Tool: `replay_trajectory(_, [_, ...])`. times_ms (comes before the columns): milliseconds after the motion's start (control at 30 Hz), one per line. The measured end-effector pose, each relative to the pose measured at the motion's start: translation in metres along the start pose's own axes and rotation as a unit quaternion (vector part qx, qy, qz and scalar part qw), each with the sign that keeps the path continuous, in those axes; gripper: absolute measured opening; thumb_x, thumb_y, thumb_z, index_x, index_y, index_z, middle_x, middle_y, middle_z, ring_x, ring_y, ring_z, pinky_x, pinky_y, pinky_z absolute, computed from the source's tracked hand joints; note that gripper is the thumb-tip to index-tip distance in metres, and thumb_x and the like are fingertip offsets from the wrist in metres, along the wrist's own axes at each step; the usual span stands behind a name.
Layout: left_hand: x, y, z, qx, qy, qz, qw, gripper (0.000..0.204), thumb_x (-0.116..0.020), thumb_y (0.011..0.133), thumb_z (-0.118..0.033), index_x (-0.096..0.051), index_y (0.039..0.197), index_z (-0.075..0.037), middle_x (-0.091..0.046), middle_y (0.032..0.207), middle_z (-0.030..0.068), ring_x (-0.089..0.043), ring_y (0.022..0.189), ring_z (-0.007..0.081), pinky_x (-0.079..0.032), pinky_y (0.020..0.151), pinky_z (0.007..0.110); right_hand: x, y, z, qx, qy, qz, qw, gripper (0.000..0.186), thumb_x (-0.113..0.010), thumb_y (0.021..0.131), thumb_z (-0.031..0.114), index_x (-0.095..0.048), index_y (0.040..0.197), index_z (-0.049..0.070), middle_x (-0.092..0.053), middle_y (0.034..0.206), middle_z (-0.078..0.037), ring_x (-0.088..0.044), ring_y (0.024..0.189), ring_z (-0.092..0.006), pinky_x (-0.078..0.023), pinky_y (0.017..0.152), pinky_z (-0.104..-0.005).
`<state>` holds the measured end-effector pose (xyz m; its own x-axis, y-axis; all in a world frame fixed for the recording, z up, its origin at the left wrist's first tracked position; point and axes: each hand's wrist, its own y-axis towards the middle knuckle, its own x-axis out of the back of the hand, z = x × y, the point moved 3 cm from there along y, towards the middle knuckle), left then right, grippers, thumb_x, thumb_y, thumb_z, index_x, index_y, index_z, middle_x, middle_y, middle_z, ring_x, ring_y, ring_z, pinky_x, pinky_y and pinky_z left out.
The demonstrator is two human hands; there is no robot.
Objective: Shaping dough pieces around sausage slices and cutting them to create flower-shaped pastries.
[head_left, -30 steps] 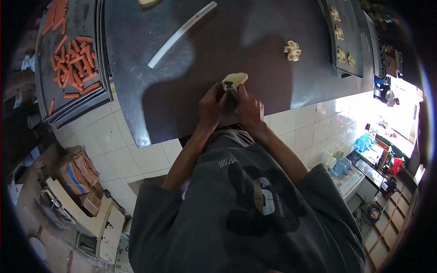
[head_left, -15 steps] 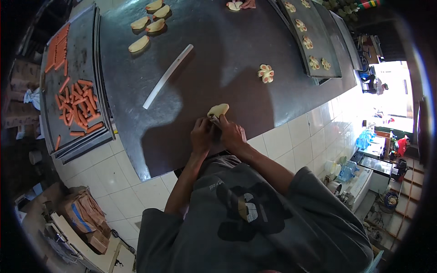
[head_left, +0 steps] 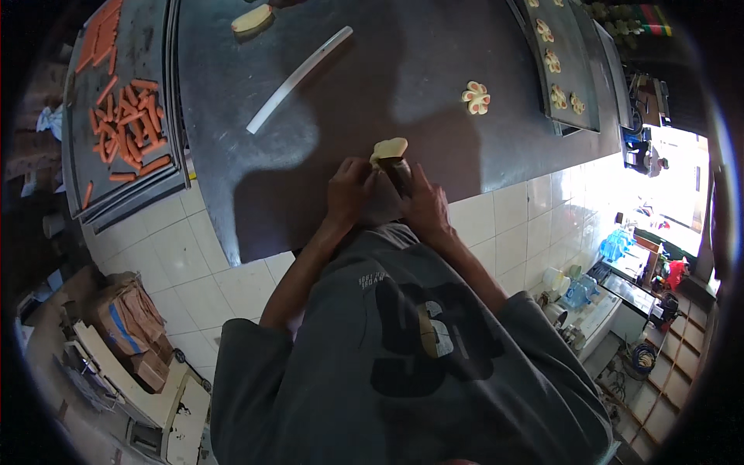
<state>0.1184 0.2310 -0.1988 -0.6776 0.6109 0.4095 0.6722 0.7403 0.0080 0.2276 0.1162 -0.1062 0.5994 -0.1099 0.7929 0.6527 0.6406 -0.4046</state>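
A pale piece of dough point(head_left: 389, 149) sits at the near edge of a dark metal worktable point(head_left: 232, 170), held between a person's two bare hands. The left hand point(head_left: 349, 190) pinches the dough's lower left side with its fingertips drawn together, while the right hand point(head_left: 422, 203) closes around its right side, fingers curled against it; something dark lies between the dough and the right fingers, though what it is cannot be told. Both forearms rise from a grey printed shirt point(head_left: 403, 349) at the lower edge.

Farther back on the table lies a long white strip point(head_left: 298, 77), set at a slant, well apart from the hands. A finished flower-shaped dough piece point(head_left: 476, 98) rests to the right, near a dark baking tray point(head_left: 570, 70) carrying several more of the same shape. Another pale dough lump point(head_left: 252, 19) lies at the far edge. To the left, a second tray point(head_left: 167, 101) holds many orange sausages point(head_left: 128, 132). White tiles point(head_left: 178, 248) cover the counter front below.
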Motion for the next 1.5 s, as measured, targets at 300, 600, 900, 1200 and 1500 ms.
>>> replay_trajectory(300, [0.003,0.002,-0.007,-0.006,-0.015,0.007,1.000,0.035,-0.080,0.084,-0.022,-0.063,0.109,-0.005,-0.065,0.095,0.0119,-0.069,0.077,0.0250,-0.057,0.070,0.035,0.022,-0.020,-0.017,-0.055,0.065,-0.045,0.995,0.045,-0.065,0.078,0.006,-0.051,0.122,0.008,-0.068,0.100,-0.029,-0.065,0.093,-0.0506,-0.051,0.079,-0.0584])
replay_trajectory(600, [-0.005,0.015,-0.029,-0.135,0.132,-0.047,0.981,0.032,-0.080,0.081,-0.029,-0.063,0.103,-0.012,-0.062,0.107,0.0060,-0.067,0.090,0.0260,-0.058,0.068,0.039,0.021,0.001,-0.019,0.008,0.040,-0.052,0.998,0.031,-0.060,0.083,0.008,-0.053,0.112,0.007,-0.067,0.091,-0.028,-0.063,0.088,-0.0505,-0.048,0.074,-0.0595])
replay_trajectory(900, [-0.002,0.013,-0.032,-0.117,0.145,-0.033,0.982,0.028,-0.077,0.080,-0.025,-0.063,0.101,-0.012,-0.060,0.106,0.0042,-0.065,0.094,0.0255,-0.058,0.067,0.039,0.027,0.006,-0.017,0.000,0.033,-0.031,0.999,0.029,-0.061,0.084,0.012,-0.054,0.112,0.011,-0.067,0.086,-0.026,-0.063,0.086,-0.0503,-0.047,0.070,-0.0598])
replay_trajectory(1200, [0.003,0.013,-0.040,0.329,-0.440,0.178,0.816,0.032,-0.068,0.095,-0.035,-0.062,0.114,-0.010,-0.065,0.111,0.0068,-0.065,0.098,0.0194,-0.055,0.079,0.034,0.056,0.002,-0.014,0.224,0.084,-0.121,0.963,0.036,-0.078,0.074,0.019,-0.068,0.108,0.016,-0.067,0.104,-0.017,-0.065,0.101,-0.0362,-0.048,0.084,-0.0457])
replay_trajectory(1500, [0.011,-0.001,-0.085,0.343,-0.615,0.283,0.652,0.051,-0.070,0.093,-0.017,-0.049,0.138,-0.005,-0.065,0.119,0.0066,-0.065,0.109,0.0183,-0.055,0.094,0.034,0.071,-0.029,0.001,0.340,-0.058,-0.261,0.902,0.053,-0.079,0.077,0.019,-0.066,0.128,0.020,-0.048,0.136,-0.023,-0.044,0.126,-0.0461,-0.034,0.103,-0.0544])
